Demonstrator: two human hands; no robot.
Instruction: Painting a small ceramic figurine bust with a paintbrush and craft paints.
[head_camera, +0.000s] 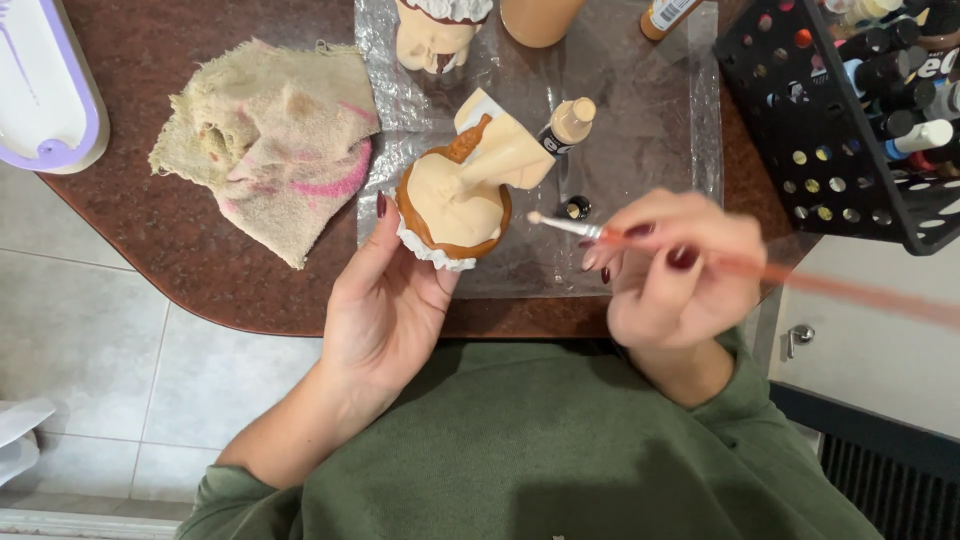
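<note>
My left hand holds a small figurine over the table's near edge; the piece is cream-beige with an orange-brown rim and a white ruffled base. My right hand grips a thin paintbrush with an orange handle, its pale tip pointing left, a short way right of the figurine. A small open paint bottle with beige paint lies behind the figurine. Its black cap sits on the plastic sheet just above the brush tip.
A clear plastic sheet covers part of the brown table. A stained beige rag lies left. A black rack of paint bottles stands at right. Another figurine and a beige container sit at the back.
</note>
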